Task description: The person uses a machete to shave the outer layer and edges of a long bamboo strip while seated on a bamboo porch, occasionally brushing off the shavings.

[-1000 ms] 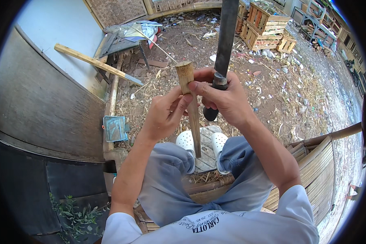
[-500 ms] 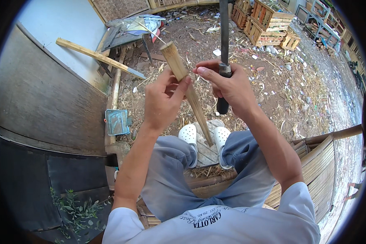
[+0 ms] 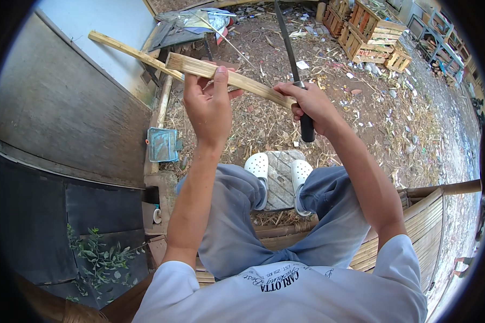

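Note:
My left hand (image 3: 209,105) grips a pale split bamboo strip (image 3: 199,67) near its thick end and holds it roughly level at chest height. My right hand (image 3: 310,105) holds a long knife by its black handle (image 3: 306,128); the dark blade (image 3: 285,37) points up and away. The same hand also touches the thin end of the strip. I sit on a bamboo bench (image 3: 415,226) with both feet in white clogs (image 3: 258,164) on a grey block (image 3: 279,180).
A second long bamboo strip (image 3: 125,50) leans at the wall on the left. A small blue-green tin box (image 3: 162,145) lies by a pole. Wooden crates (image 3: 369,35) stand far right. Shavings and litter cover the dirt ground. Green leaves (image 3: 99,258) lie lower left.
The strip has swung from nearly upright to nearly level, its thick end going left. Both hands have moved apart, and the knife blade has tilted left.

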Action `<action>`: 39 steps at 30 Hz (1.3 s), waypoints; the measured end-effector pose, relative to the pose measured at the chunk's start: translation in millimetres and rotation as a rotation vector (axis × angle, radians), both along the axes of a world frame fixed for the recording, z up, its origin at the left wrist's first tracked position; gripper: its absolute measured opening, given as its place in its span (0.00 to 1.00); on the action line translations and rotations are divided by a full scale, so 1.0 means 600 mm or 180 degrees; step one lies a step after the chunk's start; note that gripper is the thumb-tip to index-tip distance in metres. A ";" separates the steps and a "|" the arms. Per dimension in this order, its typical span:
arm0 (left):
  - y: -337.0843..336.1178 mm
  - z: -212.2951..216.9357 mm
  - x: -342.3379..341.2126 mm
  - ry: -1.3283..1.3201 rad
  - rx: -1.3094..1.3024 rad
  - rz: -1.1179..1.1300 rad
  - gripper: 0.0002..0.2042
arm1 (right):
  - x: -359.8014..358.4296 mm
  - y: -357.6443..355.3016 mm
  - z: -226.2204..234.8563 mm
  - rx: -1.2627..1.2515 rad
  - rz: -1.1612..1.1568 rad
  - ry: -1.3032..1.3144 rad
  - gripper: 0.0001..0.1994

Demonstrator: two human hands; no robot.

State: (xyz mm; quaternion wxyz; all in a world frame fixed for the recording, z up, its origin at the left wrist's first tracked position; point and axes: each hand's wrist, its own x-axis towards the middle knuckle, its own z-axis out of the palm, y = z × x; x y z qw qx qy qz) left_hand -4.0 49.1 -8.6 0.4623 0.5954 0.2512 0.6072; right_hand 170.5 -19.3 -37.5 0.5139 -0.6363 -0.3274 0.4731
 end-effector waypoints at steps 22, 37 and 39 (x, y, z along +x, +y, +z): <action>-0.012 0.015 0.048 -0.0118 0.0377 0.0388 0.04 | 0.031 0.063 -0.014 0.0237 -0.0373 -0.0925 0.15; -0.040 -0.020 -0.108 -0.1754 -0.0966 0.0270 0.09 | -0.051 0.037 0.032 0.0653 0.0132 -0.2218 0.23; -0.057 -0.032 -0.131 -0.1774 -0.1054 0.0256 0.10 | -0.056 0.034 0.041 0.0720 0.0314 -0.2575 0.23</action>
